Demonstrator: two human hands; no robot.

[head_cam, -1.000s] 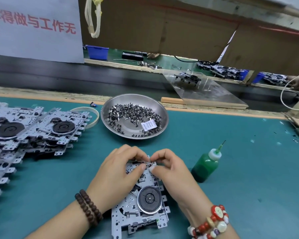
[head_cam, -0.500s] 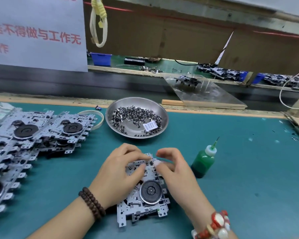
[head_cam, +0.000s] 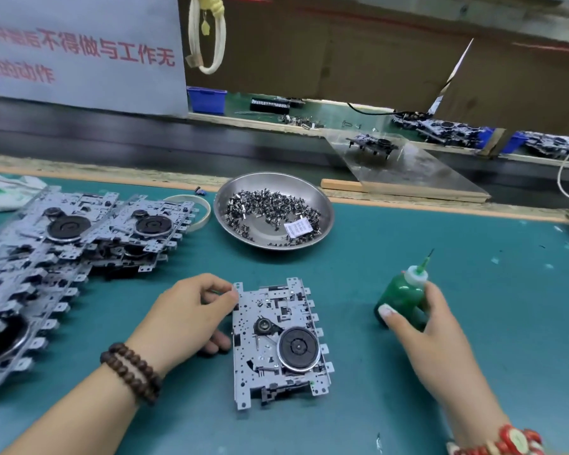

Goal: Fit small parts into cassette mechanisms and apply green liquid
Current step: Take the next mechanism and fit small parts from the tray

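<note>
A metal cassette mechanism with a black flywheel lies flat on the teal mat in front of me. My left hand holds its left edge, thumb and fingers curled at the top left corner. To the right stands a small bottle of green liquid with a white cap and thin nozzle. My right hand is wrapped around the bottle, thumb across its front. A steel bowl behind the mechanism holds several small dark metal parts and a white paper tag.
Several more cassette mechanisms are stacked in overlapping rows at the left. A roll of tape lies beside the bowl. A clear sloped plate with another mechanism sits at the back. A white sign with red writing hangs above the left.
Both hands have left the top of the mechanism. My right hand moved right and took hold of the green bottle. My left hand shifted to the mechanism's left edge.
</note>
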